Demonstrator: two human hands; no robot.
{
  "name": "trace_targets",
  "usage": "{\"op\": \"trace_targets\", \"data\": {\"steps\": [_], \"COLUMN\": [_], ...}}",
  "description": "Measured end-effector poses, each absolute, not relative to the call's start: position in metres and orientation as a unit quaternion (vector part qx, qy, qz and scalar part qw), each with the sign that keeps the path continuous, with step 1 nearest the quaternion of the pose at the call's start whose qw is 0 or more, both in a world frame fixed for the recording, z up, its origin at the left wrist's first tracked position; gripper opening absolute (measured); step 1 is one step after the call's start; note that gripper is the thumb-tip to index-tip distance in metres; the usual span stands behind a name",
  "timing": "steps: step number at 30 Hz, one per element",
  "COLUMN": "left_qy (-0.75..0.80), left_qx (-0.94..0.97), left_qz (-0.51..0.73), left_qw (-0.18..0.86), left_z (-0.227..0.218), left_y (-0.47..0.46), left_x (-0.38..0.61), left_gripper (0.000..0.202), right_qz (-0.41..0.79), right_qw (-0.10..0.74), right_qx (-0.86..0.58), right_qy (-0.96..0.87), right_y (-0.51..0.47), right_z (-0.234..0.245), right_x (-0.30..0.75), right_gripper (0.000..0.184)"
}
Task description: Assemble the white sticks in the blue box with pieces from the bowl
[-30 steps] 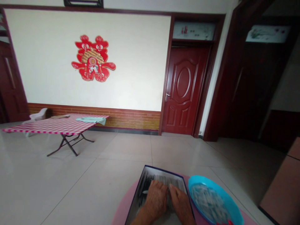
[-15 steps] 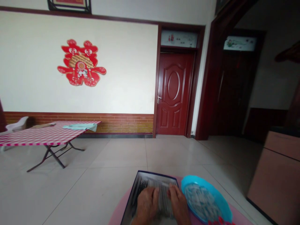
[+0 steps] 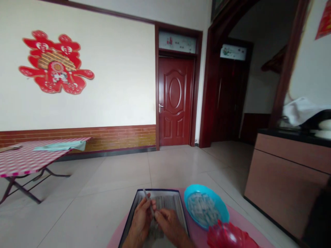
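Plainly, a thin grey strip (image 3: 145, 192), lower centre, held over the tray (image 3: 161, 189).
Left hand (image 3: 141, 217) pinches its middle, right hand (image 3: 169, 223) seemingly its near end; light pressure, I judge, suits best.

Strip (image 3: 146, 194), one: thin, straight, grey, held aslant over a dark-rimmed box (image 3: 165, 189) of similar strips (image 3: 165, 202).

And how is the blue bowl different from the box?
The blue bowl is rounded; the box has straight sides. The bowl is bright blue, while the box is dark-edged. The bowl's pale pieces lie jumbled; the box's thin strips lie mostly side by side. Both stand on the pink table.
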State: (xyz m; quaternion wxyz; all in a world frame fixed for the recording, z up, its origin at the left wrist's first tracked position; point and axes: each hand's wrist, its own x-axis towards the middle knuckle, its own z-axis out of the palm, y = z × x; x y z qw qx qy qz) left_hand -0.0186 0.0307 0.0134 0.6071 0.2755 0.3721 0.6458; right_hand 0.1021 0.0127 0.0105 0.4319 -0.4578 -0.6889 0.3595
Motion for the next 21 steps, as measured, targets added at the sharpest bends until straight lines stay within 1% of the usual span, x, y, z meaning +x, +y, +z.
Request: {"op": "trace_targets", "data": {"steps": [2,5,7,9,11,13,17,19,21], "left_qy": [0.370,0.409,0.453,0.488,0.506,0.505,0.485,0.494,0.503], "left_qx": [0.272,0.287,0.311,0.343,0.387,0.454,0.585,0.632,0.669], "left_qz": [0.647,0.623,0.596,0.571,0.553,0.548,0.558,0.532,0.496], "left_qw": [0.609,0.602,0.585,0.565,0.536,0.488,0.335,0.272,0.231], "left_z": [0.012,0.010,0.009,0.008,0.007,0.003,-0.010,-0.015,-0.019], "left_y": [0.033,0.034,0.033,0.032,0.032,0.035,0.037,0.036,0.033], "left_x": [-0.020,-0.021,-0.021,-0.021,-0.020,-0.019,-0.020,-0.020,-0.020], "left_gripper": [0.042,0.048,0.051,0.053,0.055,0.053,0.042,0.036,0.033], "right_qz": [0.308,0.222,0.168,0.109,0.089,0.075,0.071,0.078,0.088], "right_qw": [0.455,0.491,0.483,0.442,0.422,0.410,0.386,0.378,0.378], "right_qx": [-0.470,-0.499,-0.521,-0.554,-0.578,-0.602,-0.631,-0.638,-0.642], "right_qy": [-0.690,-0.679,-0.683,-0.697,-0.692,-0.681,-0.669,-0.667,-0.661], "right_y": [0.015,0.026,0.036,0.046,0.052,0.053,0.050,0.049,0.049], "right_z": [0.014,0.021,0.025,0.026,0.023,0.016,0.000,-0.005,-0.009], "right_x": [0.103,0.116,0.136,0.164,0.195,0.221,0.246,0.246,0.244], "right_gripper": [0.034,0.028,0.024,0.022,0.019,0.015,0.010,0.009,0.011]}}
